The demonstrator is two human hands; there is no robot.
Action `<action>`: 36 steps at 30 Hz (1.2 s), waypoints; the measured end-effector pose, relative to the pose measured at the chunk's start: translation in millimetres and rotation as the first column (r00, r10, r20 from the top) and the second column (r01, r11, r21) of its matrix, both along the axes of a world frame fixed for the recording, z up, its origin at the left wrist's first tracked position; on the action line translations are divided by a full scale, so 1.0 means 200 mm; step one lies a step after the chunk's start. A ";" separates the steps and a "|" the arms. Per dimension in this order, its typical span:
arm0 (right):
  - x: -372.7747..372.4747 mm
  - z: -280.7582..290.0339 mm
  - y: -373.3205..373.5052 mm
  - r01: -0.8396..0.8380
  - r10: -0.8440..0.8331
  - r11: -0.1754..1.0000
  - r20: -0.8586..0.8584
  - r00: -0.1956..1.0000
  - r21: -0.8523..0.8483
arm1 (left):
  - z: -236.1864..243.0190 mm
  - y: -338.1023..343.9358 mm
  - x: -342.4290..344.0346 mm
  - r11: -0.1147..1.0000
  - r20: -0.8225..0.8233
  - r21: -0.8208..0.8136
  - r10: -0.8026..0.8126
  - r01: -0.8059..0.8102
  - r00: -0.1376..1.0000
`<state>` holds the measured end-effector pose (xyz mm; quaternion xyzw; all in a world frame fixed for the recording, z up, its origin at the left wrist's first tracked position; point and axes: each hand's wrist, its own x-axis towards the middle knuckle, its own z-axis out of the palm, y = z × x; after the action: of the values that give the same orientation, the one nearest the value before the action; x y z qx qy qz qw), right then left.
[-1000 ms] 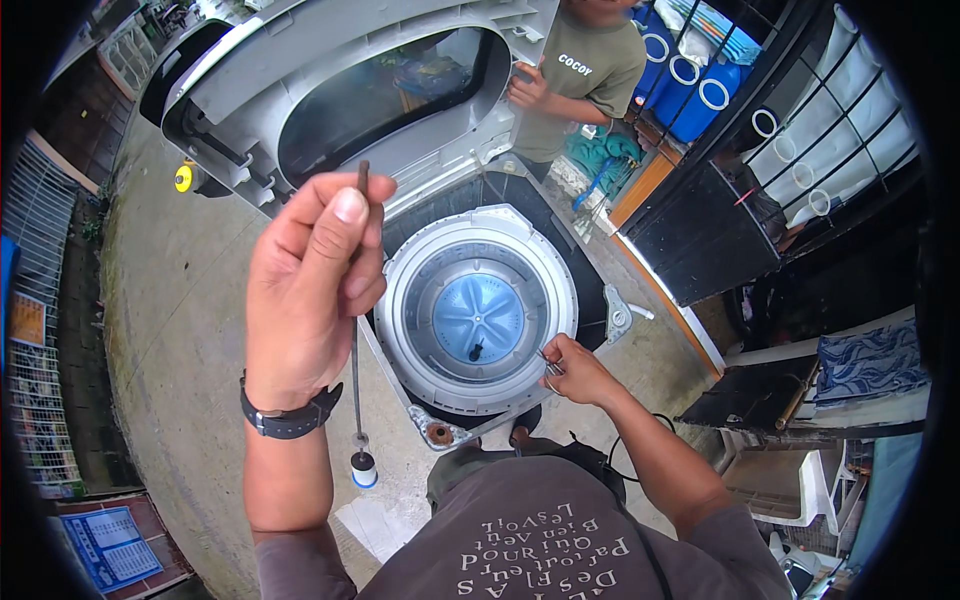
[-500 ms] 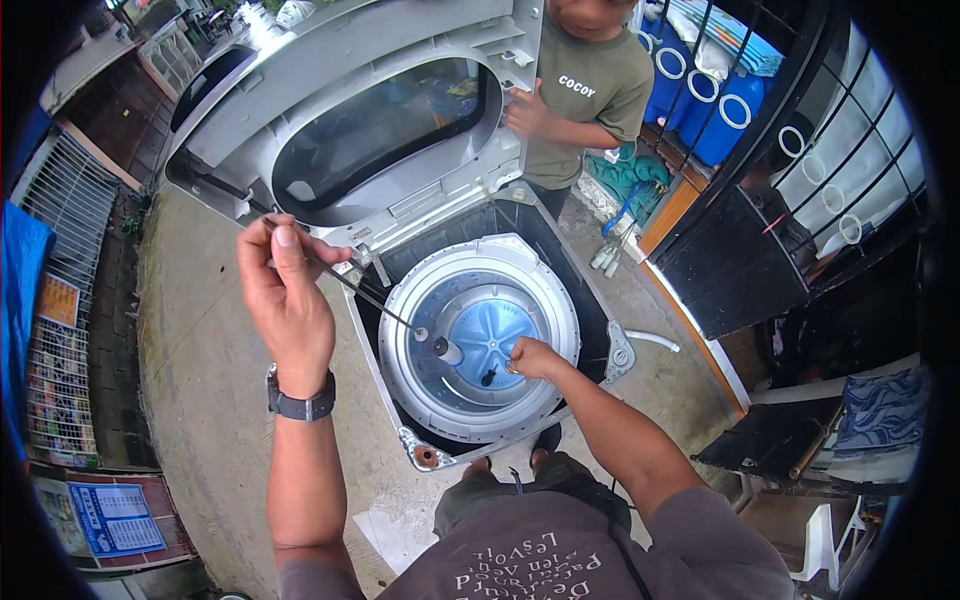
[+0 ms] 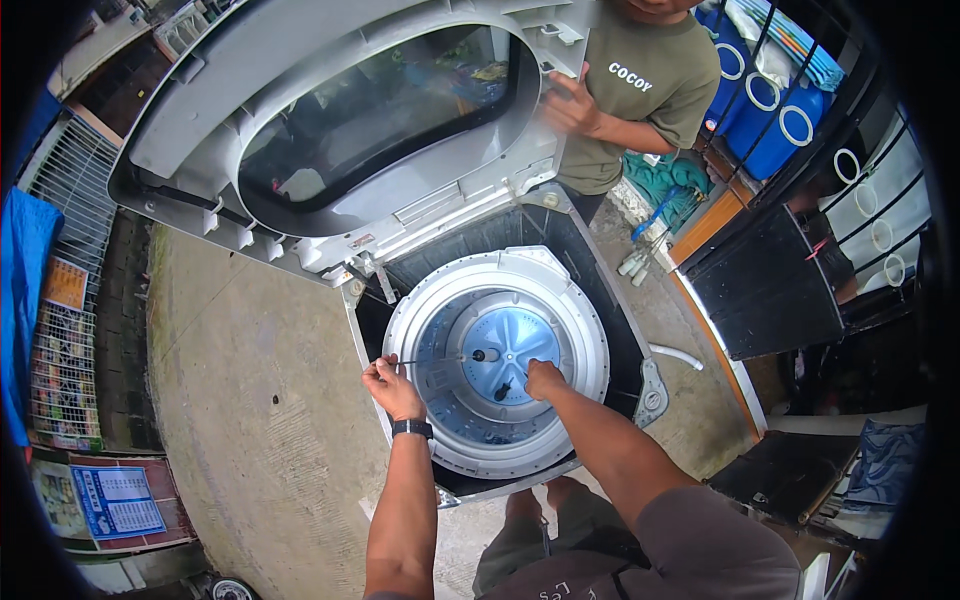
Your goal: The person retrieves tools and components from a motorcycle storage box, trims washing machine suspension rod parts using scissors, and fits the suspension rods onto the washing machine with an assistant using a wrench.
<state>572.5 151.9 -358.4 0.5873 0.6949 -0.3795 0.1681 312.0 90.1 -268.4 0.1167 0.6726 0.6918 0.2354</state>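
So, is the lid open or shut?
Open: the lid stands raised beyond the tub, whose mouth is uncovered.

The pulsator (image 3: 511, 340) is showing light blue, the tub ring (image 3: 592, 340) pale grey. The rod (image 3: 435, 360) is looking grey. Blue barrels (image 3: 772, 150) are carrying white rings (image 3: 782, 122), and an olive shirt (image 3: 668, 45) is bearing white lettering (image 3: 629, 77).

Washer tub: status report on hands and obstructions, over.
Left hand pinching thin rod. Right hand over tub, grip unclear. Rod crossing tub opening. Lid raised, another person's hand on it.
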 end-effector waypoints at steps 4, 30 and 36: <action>0.02 0.07 -0.03 0.536 -0.695 0.709 -0.325 0.641 -0.459 | -0.13 -0.06 -0.06 0.972 -0.178 -0.197 -0.165 0.129 0.970; 0.63 0.91 -0.26 0.674 -0.553 0.736 -0.630 0.545 -0.063 | -0.04 -0.30 0.02 0.793 0.442 -0.148 -0.482 0.591 0.757; 0.59 1.04 -0.42 0.459 -0.299 0.857 -0.501 0.812 0.233 | -0.35 -0.28 0.17 0.808 0.659 -0.175 -0.329 0.563 0.676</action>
<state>691.2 68.3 -149.8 0.6324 0.6361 -0.4029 -0.1818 345.5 34.1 -339.2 0.0095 0.6276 0.4741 0.6175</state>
